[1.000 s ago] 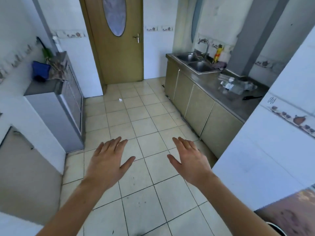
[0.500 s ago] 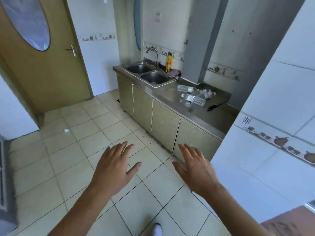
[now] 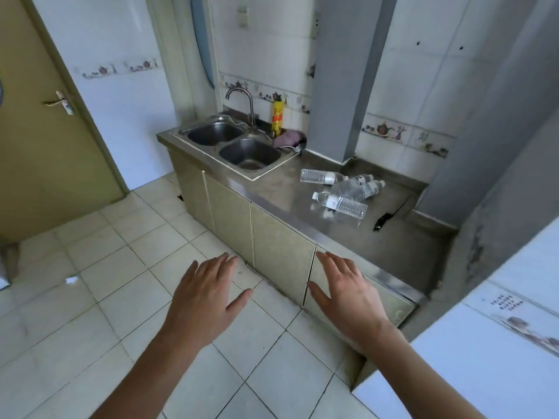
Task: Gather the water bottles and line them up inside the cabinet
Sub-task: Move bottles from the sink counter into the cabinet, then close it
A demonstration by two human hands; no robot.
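Water bottles point(image 3: 343, 190): clear ribbed plastic, lying jumbled on brushed-steel counter point(image 3: 281, 192), right of double sink point(image 3: 236, 146); exact count unclear w/ overlap. Left hand point(image 3: 205, 294) & right hand point(image 3: 348, 293): fingers straight, spread, holding nothing, before closed cabinet doors point(image 3: 281, 246); interior hidden.

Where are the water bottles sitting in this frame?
In the head view the water bottles lie on their sides in a loose cluster on the steel counter, right of the double sink and just left of a black corded device.

Both hands, left hand point(image 3: 205, 294) and right hand point(image 3: 348, 294), hover flat; perhaps four water bottles point(image 3: 343, 192) lie on the counter point(image 3: 281, 192) above shut cabinet doors point(image 3: 281, 246).
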